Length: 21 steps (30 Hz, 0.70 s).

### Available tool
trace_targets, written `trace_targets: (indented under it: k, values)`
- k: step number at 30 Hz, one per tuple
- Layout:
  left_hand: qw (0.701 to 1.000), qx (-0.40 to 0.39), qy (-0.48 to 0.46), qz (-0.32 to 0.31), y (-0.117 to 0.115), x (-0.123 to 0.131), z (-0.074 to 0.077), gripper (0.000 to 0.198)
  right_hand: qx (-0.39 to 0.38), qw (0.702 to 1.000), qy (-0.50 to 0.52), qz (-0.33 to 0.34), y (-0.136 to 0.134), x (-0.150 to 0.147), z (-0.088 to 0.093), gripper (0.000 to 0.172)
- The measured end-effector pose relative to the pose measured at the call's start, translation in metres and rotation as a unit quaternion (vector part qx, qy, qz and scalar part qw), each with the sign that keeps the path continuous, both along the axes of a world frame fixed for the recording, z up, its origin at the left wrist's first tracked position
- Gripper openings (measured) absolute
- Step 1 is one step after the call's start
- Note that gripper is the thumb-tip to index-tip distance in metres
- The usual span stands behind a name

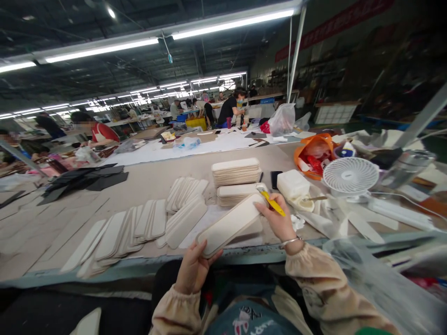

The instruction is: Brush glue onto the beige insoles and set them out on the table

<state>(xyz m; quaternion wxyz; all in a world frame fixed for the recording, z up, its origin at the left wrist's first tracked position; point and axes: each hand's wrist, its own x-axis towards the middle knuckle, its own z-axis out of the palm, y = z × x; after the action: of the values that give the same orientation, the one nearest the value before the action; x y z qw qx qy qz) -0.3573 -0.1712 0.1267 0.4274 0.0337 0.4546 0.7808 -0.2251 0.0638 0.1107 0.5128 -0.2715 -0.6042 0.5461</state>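
A long cream panel with rounded corners (228,225) is tilted above the table's near edge. My left hand (197,260) is closed around its lower left end, thumb on top. My right hand (277,218) grips a yellow-handled tool (275,203) with a pale head, too small to identify. The thumb of that hand also presses on the panel's upper right end. Behind the panel, two neat stacks of similar panels stand, a rear stack (235,171) and a nearer stack (239,193). More panels (136,225) lie fanned out in overlapping rows to the left.
On the right are a white container (293,183), a black phone (275,179), a white fan (350,174) and an orange bag (314,153). Black sheets (84,180) lie at the left. Clear plastic (380,279) hangs by my right arm. Other people work at tables farther back.
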Motion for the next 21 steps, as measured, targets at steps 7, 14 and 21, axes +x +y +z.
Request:
trace_targets:
  k: [7,14,21]
  values:
    - [0.999,-0.031,0.018,-0.004,0.007,0.005,-0.007,0.049,0.002,1.000,-0.011,0.003,0.007,0.003,0.004,0.045]
    - [0.999,-0.030,0.024,-0.014,0.007,0.007,-0.007,0.044,0.024,1.000,-0.001,0.002,0.013,0.001,0.004,0.044]
    - [1.000,-0.010,0.003,0.004,0.004,0.010,-0.012,0.052,0.014,0.999,-0.029,-0.016,0.012,0.002,0.003,0.044]
